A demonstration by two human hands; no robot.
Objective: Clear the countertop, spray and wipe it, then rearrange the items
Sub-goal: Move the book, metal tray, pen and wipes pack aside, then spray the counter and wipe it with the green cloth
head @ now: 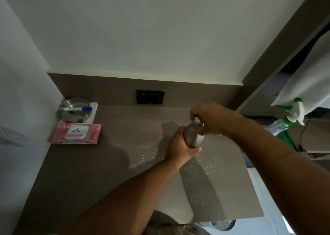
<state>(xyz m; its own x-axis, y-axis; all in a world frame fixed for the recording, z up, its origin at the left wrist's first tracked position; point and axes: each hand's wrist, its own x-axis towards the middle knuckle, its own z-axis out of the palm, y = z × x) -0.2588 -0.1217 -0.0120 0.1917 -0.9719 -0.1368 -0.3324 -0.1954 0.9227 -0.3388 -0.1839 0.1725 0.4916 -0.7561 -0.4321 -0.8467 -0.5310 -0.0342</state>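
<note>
A steel bottle [193, 136] stands over the middle of the grey-brown countertop [100, 163]. My left hand [180, 150] is wrapped around its lower body. Above it, my right hand [209, 118] grips the bottle's neck and cap. Fine droplets [201, 172] speckle the counter around and in front of the bottle. At the back left lies a pink wipes pack [75, 133]. Behind it sits a steel bowl [74, 109] on a white sheet, with a blue-capped marker [78, 108] across its rim.
A green spray bottle [284, 127] with a white trigger stands off the counter's right edge, under a hanging white cloth [307, 84]. A black wall socket [150, 96] sits in the backsplash. A white wall bounds the left side. A fan grille [223, 225] shows below the front edge.
</note>
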